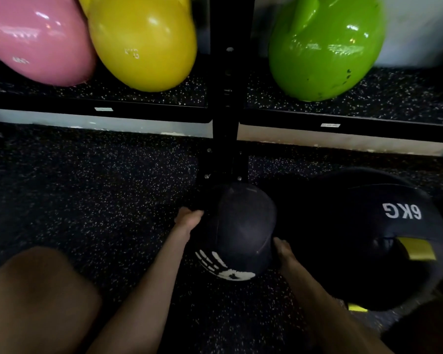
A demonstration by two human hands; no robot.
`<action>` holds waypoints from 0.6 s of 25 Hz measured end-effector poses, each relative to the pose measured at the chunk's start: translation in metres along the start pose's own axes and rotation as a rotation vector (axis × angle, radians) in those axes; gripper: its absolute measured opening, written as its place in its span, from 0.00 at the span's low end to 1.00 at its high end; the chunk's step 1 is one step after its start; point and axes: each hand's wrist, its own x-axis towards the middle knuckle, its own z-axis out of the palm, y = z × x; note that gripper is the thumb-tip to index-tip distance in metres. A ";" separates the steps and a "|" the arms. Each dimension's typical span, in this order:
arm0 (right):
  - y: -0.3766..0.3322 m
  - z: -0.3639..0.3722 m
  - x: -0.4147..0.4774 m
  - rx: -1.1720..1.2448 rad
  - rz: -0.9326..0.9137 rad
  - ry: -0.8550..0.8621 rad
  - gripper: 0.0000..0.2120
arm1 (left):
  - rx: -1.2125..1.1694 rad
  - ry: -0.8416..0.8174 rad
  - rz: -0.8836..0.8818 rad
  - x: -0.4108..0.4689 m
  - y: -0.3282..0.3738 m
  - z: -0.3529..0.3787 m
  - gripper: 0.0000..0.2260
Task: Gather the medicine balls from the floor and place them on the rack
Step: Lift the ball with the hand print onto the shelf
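1. The fingers of the left hand (188, 221) curl round the left side of the small medicine ball (243, 226) and hold it. Their tips go out of sight behind its curve.
2. The fingers of the right hand (283, 251) hold the same ball at its lower right edge, cupped against it, so it is held between the two hands.
3. This ball is dark, with a white handprint mark on its near side. It sits just below the middle of the frame, right in front of the foot of the upright post (226, 139). I cannot tell whether it rests on the floor (87, 187) or is just off it.
4. Both bare forearms run down to the bottom edge, and a bare knee (36, 297) fills the lower left corner.
5. Just beside the small ball, at the right of the frame, a larger black 6KG medicine ball (363, 238) with yellow tabs lies on the speckled black floor.
6. Further out, across the top of the frame, stands the black rack (343, 123). Its lowest shelf carries a pink kettlebell (36, 39) and a yellow kettlebell (143, 44) touching each other left of the post, and a green kettlebell (325, 47) right of it.
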 end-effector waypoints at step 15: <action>0.034 0.009 -0.010 -0.227 -0.152 0.044 0.09 | -0.160 0.043 -0.079 0.013 -0.078 -0.010 0.08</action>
